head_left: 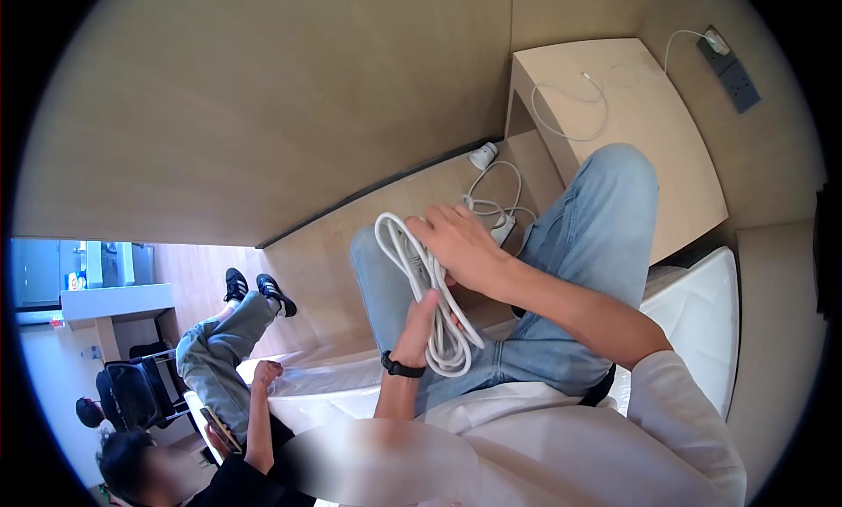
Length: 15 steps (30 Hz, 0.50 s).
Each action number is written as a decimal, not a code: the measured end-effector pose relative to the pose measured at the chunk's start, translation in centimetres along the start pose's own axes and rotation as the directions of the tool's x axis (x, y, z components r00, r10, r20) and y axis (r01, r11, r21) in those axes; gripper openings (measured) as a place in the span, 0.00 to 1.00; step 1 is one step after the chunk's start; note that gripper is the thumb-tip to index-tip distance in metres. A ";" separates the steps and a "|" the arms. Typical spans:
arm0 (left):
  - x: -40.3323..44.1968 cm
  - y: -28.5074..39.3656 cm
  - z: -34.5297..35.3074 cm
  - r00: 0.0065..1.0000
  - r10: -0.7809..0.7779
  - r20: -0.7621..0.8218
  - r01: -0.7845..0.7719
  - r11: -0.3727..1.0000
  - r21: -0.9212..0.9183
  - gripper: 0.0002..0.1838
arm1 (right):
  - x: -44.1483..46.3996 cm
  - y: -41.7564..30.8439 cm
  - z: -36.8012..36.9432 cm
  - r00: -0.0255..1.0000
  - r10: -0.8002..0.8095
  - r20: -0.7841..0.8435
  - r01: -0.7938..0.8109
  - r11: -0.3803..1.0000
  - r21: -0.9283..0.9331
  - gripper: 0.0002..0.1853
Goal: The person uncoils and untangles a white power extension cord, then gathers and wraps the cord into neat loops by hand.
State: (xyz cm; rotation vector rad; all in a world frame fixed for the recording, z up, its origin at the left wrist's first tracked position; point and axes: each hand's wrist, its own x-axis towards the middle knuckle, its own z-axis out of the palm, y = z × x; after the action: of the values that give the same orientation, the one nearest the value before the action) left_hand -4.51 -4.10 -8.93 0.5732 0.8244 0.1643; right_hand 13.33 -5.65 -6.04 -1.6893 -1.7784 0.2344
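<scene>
A coiled white power cable point(405, 248) lies across both my hands above my lap. My left hand point(419, 327), with a black band on its wrist, is wrapped around the lower part of the loops. Higher up, my right hand point(460, 244) grips the upper part of the bundle, its fingers bent over the loops. Beyond my right hand, more white cord point(517, 184) runs near the floor to a white plug point(483, 155). A white block-like piece point(503, 226) on that cord is partly hidden behind my right hand and knee.
A wooden bedside cabinet point(631, 112) carries a thin white charging cable point(605, 112). Its cord reaches a dark wall socket point(741, 86). I sit on a white mattress point(702, 332). Another person point(228, 358) sits at the left, holding a phone point(219, 428). A black chair point(132, 393) stands beyond.
</scene>
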 end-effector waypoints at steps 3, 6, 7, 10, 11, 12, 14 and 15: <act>0.0 0.3 0.8 0.994 0.084 -0.071 -0.065 0.968 0.242 0.23 | -0.4 0.3 0.8 1.000 0.005 0.006 -0.004 0.997 -0.079 0.22; -0.1 0.8 1.5 0.985 0.131 -0.116 -0.075 0.917 0.392 0.13 | -0.5 0.4 1.3 0.999 -0.023 -0.033 0.020 0.996 -0.082 0.22; -0.1 0.8 1.2 0.984 0.131 -0.117 -0.076 0.918 0.388 0.13 | -0.3 0.5 1.4 0.997 -0.047 -0.064 0.044 0.998 -0.054 0.21; -0.5 1.7 0.5 0.990 0.108 -0.090 -0.066 0.925 0.375 0.15 | 0.4 1.2 0.5 0.984 -0.107 -0.145 0.107 0.994 -0.011 0.18; -0.8 2.0 0.1 0.990 0.110 -0.093 -0.068 0.926 0.372 0.15 | 0.8 1.5 0.0 0.970 -0.140 -0.196 0.144 0.990 0.004 0.15; -1.2 2.3 -0.6 0.999 0.052 0.007 -0.051 0.931 0.362 0.13 | 1.1 2.0 -0.3 0.970 -0.145 -0.193 0.149 0.989 0.005 0.15; -2.0 2.3 -1.7 0.977 -0.031 0.211 -0.049 0.931 0.363 0.10 | 1.7 3.1 -1.2 0.960 0.040 -0.276 -0.014 0.995 0.097 0.11; -2.4 1.8 -1.8 0.976 -0.032 0.215 -0.049 0.931 0.362 0.10 | 2.0 3.6 -1.6 0.960 0.041 -0.276 -0.016 0.995 0.094 0.11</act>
State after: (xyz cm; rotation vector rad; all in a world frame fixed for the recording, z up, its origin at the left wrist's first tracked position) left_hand -7.30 -2.63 -7.41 0.9294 0.6407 -0.0481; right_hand 17.31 -3.73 -6.12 -1.5979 -1.5151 0.0837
